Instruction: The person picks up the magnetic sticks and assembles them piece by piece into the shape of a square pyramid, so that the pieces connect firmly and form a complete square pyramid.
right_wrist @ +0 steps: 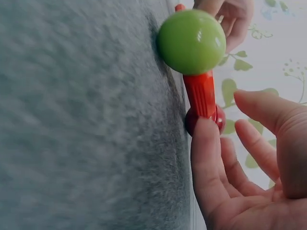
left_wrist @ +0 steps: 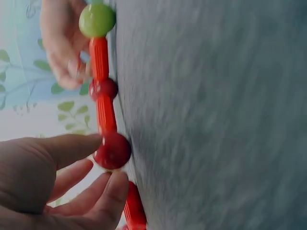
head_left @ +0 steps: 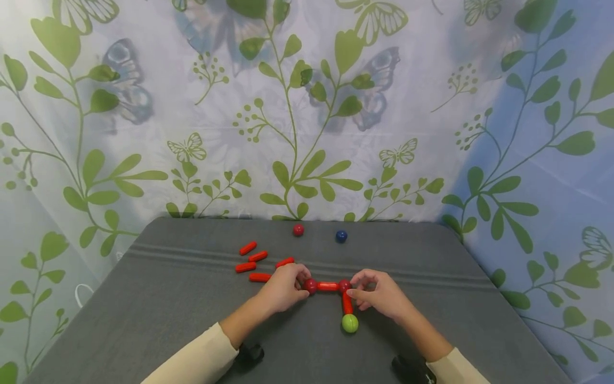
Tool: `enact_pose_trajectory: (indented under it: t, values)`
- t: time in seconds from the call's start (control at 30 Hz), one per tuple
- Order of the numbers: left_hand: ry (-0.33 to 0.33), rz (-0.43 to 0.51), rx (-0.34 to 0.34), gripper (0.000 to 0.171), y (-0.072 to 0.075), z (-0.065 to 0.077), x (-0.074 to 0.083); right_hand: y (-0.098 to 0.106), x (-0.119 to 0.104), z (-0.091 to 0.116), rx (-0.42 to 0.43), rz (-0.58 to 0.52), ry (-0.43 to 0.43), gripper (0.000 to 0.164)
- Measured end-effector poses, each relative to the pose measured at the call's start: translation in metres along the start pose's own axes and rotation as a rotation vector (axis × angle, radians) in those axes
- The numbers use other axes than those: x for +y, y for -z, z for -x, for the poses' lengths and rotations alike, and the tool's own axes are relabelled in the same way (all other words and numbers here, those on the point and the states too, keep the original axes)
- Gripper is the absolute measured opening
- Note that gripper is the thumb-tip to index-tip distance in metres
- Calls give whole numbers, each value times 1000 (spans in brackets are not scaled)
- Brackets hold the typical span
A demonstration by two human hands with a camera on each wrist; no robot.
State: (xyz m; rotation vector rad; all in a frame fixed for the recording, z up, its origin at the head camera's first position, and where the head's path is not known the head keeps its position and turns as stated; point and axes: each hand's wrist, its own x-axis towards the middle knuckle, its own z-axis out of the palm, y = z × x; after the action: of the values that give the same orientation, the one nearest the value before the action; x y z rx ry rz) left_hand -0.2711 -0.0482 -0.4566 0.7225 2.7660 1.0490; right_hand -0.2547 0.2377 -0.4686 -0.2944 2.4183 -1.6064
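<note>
Head view: slim red rods [head_left: 328,286], glossy red ball [head_left: 310,287] in pinching left grip [head_left: 287,287], right grip [head_left: 381,294] spread.

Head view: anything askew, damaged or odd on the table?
Nothing stands out. The chain bends at its middle ball, but no break shows. The loose rods lie at mixed angles; none looks damaged.

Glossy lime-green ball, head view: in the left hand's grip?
No, the glossy lime-green ball caps the near end of a short red rod, away from the left hand.

Green ball [right_wrist: 192,42] in every view
</note>
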Motion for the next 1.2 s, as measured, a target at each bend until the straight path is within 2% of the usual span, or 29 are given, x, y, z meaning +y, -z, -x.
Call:
enact_pose_trajectory:
  t: [0.07,0.17,0.27,0.33,0.43,0.53,0.63,0.73,0.83,0.97,1.2]
  values:
    - [-22,-72,28,26,-2,5,6,1,-1,-5,6,26,9,34]
    - [-43,-159,66,26,-6,11,17,2,-3,-10,-28,50,19,39]
    - [-41,-190,90,25,-8,16,26,3,-5,-13,-84,62,23,41]
    - [-44,-183,82,25,-8,19,31,3,-5,-14,-107,69,22,38]
    - [-74,-111,23,23,-8,23,37,2,-6,-13,-107,59,19,33]
    - [-94,4,-79,23,-8,27,41,0,-6,-11,-82,45,12,31]
    - [-71,83,-195,27,-8,29,44,-3,-6,-6,-56,51,6,30]
    - [-44,85,-271,33,-9,30,45,-6,-6,-1,-39,77,-2,31]
    - [-61,37,-285,33,-10,32,44,-8,-7,6,-37,98,-14,33]
    - [-120,-29,-279,27,-9,33,40,-10,-7,15,-67,105,-30,33]
    - [-187,-68,-323,22,1,34,32,-10,-9,25,-128,42,-38,35]
